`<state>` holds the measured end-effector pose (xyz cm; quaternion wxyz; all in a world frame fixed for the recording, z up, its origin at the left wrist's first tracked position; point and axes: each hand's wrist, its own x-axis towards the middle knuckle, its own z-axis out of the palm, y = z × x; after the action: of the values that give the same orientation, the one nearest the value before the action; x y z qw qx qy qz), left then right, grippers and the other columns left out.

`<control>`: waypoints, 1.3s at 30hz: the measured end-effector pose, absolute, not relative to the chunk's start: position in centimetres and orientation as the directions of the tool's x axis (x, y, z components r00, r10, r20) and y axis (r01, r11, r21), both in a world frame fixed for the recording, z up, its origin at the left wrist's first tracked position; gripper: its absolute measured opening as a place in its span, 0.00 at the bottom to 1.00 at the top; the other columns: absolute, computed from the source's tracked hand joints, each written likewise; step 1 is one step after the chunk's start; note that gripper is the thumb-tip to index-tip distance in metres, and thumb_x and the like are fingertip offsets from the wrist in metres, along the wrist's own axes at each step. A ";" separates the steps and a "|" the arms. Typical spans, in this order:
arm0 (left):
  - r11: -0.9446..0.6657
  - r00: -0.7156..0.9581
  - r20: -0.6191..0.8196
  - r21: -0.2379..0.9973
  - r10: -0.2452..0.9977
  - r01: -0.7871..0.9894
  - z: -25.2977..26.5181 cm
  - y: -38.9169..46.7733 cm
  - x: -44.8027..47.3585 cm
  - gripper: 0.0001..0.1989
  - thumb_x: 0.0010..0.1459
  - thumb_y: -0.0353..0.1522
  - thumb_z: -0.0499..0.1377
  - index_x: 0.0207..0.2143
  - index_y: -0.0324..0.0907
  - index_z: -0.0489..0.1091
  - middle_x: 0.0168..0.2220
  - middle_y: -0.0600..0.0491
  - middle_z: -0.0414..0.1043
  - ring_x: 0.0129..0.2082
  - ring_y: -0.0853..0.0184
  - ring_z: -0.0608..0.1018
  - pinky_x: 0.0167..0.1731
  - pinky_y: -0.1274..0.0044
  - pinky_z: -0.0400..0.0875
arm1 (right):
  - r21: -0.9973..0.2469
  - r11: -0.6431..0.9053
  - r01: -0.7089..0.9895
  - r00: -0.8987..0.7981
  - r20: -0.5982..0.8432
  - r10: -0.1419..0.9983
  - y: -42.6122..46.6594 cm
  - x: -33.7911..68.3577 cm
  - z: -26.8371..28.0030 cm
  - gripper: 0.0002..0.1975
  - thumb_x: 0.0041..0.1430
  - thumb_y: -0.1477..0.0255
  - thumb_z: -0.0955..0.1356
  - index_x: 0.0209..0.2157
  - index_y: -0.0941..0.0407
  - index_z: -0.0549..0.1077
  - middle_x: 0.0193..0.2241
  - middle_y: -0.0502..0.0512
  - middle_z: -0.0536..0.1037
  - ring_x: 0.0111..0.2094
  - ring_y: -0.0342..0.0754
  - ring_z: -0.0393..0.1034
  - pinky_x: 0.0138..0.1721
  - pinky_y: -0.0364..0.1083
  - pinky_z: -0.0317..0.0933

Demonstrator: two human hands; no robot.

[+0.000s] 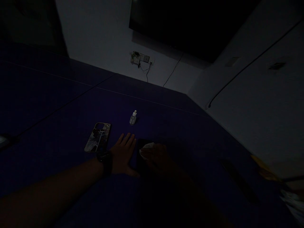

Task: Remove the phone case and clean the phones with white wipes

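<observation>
My left hand (123, 154), with a dark watch (104, 156) on its wrist, lies flat with the fingers spread on the blue surface (114, 196). Its thumb and fingers are beside a dark, flat, rectangular object (142, 142), whose kind the dim light hides. Over that object, my right hand (158, 155) is closed on a crumpled white cloth (147, 147) and presses it down. A patterned phone case (98, 139) lies left of my left hand. Beyond the fingertips stands a small white-capped dropper bottle (133, 118).
A long dark strip (238, 180) lies to the right. Behind, a wall holds a large dark screen (175, 25) and power sockets (143, 58) with cables. A thin cable (68, 103) crosses the surface at left. Yellow and white items (263, 167) sit at the right edge.
</observation>
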<state>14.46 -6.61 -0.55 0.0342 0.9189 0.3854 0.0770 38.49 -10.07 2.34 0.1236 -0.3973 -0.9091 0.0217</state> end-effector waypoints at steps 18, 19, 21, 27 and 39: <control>-0.701 0.691 0.116 0.112 0.713 0.704 -0.8 -6.5 14.3 0.63 0.44 0.70 0.48 0.67 0.29 0.52 0.70 0.29 0.46 0.70 0.37 0.47 0.66 0.52 0.39 | -0.102 0.682 0.724 -0.649 0.234 0.724 -10.1 38.3 2.2 0.20 0.69 0.64 0.62 0.61 0.50 0.69 0.58 0.58 0.73 0.57 0.56 0.64 0.56 0.58 0.54; -0.701 0.692 0.114 0.112 0.713 0.704 -0.8 -6.4 14.3 0.63 0.44 0.70 0.48 0.67 0.29 0.52 0.70 0.29 0.46 0.70 0.37 0.47 0.66 0.52 0.39 | -0.104 0.652 0.751 -0.615 0.247 0.749 -9.9 38.4 2.2 0.20 0.70 0.65 0.62 0.59 0.50 0.70 0.58 0.58 0.74 0.56 0.56 0.65 0.55 0.59 0.54; -0.702 0.692 0.115 0.112 0.712 0.703 -0.9 -6.4 14.3 0.63 0.44 0.70 0.48 0.68 0.30 0.52 0.70 0.30 0.46 0.70 0.37 0.48 0.66 0.52 0.39 | -0.113 0.596 0.795 -0.553 0.272 0.788 -9.7 38.9 2.5 0.18 0.70 0.66 0.61 0.56 0.51 0.73 0.55 0.58 0.77 0.54 0.56 0.67 0.53 0.59 0.55; -0.702 0.687 0.149 0.106 0.711 0.704 -1.2 -6.5 14.3 0.64 0.44 0.70 0.47 0.67 0.28 0.53 0.69 0.29 0.47 0.70 0.36 0.47 0.66 0.51 0.39 | -0.156 0.698 0.699 -0.658 0.242 0.713 -9.9 39.7 3.0 0.16 0.70 0.66 0.62 0.54 0.49 0.75 0.52 0.55 0.79 0.52 0.53 0.69 0.53 0.57 0.56; -0.698 0.688 0.118 0.115 0.716 0.706 -0.9 -6.5 14.4 0.64 0.44 0.70 0.47 0.68 0.30 0.51 0.70 0.30 0.46 0.70 0.38 0.48 0.66 0.52 0.39 | -0.165 0.575 0.801 -0.526 0.262 0.809 -9.7 39.8 2.0 0.17 0.72 0.66 0.60 0.55 0.48 0.74 0.54 0.55 0.78 0.53 0.53 0.68 0.54 0.59 0.58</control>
<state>14.38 -6.52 -0.92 0.0300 0.9183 0.3872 0.0769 39.80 -9.69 2.02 0.1564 -0.4608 -0.8735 0.0119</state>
